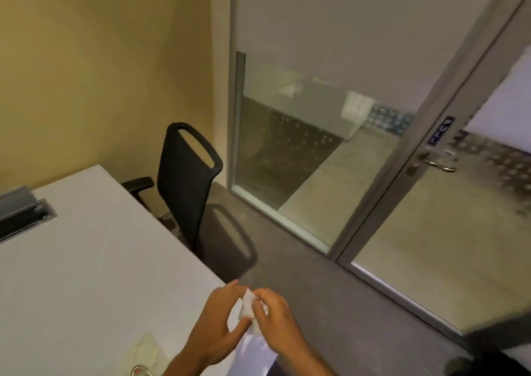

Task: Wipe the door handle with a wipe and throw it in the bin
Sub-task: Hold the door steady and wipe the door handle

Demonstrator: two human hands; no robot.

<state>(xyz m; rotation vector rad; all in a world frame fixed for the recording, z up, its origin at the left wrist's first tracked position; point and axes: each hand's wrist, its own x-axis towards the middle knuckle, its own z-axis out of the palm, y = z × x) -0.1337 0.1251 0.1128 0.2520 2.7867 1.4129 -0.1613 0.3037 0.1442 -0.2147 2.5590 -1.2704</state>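
Head view: at six o'clock, my left grip [214, 329] and right grip [277, 322] both pinch the small white wipe [247, 306] beside the white bench [86, 275]; the silver metal door handle [439, 164] sits at three o'clock.

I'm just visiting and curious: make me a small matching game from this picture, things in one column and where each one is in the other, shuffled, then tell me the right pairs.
Things:
1. wipe
2. door handle
3. office chair
4. cable box

Places:
A. sunk into the white table top, far left
B. on the metal-framed glass door, at the right
C. between the fingers of the left hand and right hand
D. against the yellow wall, behind the table

Right pairs: 1-C, 2-B, 3-D, 4-A
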